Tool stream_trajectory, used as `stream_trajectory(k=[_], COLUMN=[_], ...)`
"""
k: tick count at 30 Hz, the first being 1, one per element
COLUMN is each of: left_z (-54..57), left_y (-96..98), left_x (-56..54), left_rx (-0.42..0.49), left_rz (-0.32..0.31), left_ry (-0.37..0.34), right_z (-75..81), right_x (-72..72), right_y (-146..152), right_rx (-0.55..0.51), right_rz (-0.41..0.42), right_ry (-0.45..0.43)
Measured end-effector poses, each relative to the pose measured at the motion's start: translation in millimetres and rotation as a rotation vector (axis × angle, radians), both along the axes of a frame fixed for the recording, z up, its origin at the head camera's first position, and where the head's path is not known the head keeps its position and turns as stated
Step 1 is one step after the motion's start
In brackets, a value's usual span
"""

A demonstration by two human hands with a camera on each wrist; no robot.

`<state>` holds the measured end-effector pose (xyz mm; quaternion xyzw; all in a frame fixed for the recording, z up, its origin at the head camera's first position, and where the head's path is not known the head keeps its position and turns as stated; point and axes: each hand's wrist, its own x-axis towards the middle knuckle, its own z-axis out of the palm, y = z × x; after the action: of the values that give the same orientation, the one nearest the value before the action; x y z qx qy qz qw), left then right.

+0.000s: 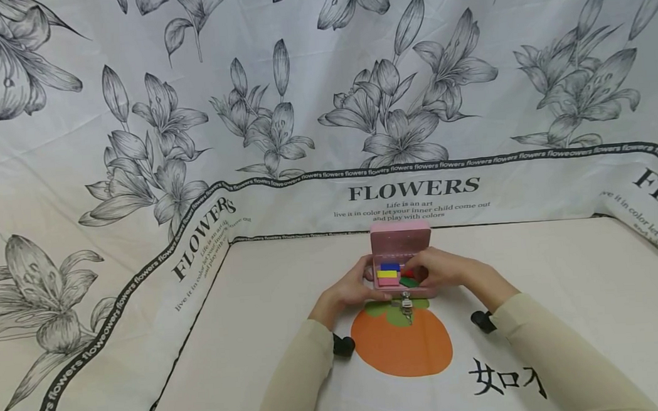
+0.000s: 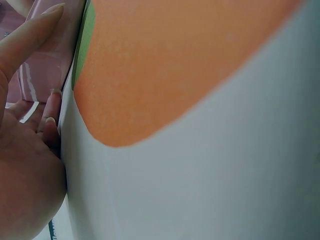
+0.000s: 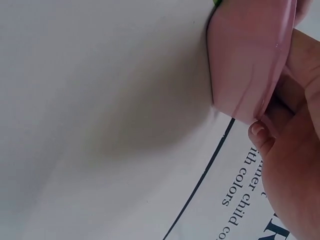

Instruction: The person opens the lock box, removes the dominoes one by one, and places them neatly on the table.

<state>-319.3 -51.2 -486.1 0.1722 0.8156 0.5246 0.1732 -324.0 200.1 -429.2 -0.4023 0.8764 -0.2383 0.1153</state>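
Touching pink box (image 3: 251, 60), right fingers (image 1: 421, 262) bent inside

Holding pink box (image 2: 57, 55) with left hand (image 2: 27, 155), palm partly in view. Stretching thumb (image 2: 30, 42) out across box wall; can't tell if touching along whole length. Bending other fingers (image 2: 51, 102) against box below thumb, tips near white cloth (image 2: 200, 180), rest partly hidden. Catching pale glare on box between thumb and fingertips. Noting big orange patch (image 2: 160, 70) on cloth out past fingertips, plus green patch (image 2: 85, 45) just beside box. Also spotting small dark mark (image 2: 51, 230) by heel of hand, mostly cut off.
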Motion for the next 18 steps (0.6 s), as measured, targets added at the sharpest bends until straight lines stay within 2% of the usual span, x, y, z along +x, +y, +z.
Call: stream_trajectory(k=[6, 18], left_z=[1.7, 0.9], left_y=[-0.5, -0.4], left_x=[1.6, 1.4], left_rx=[-0.002, -0.007], left_rz=[0.003, 0.007], left_ry=[-0.001, 0.000], right_z=[-3.6, -1.7], right_x=[-2.8, -3.7], right_y=[-0.4, -3.9], right_rx=[-0.003, 0.062], right_rz=[0.020, 0.016], right_ry=[-0.003, -0.005])
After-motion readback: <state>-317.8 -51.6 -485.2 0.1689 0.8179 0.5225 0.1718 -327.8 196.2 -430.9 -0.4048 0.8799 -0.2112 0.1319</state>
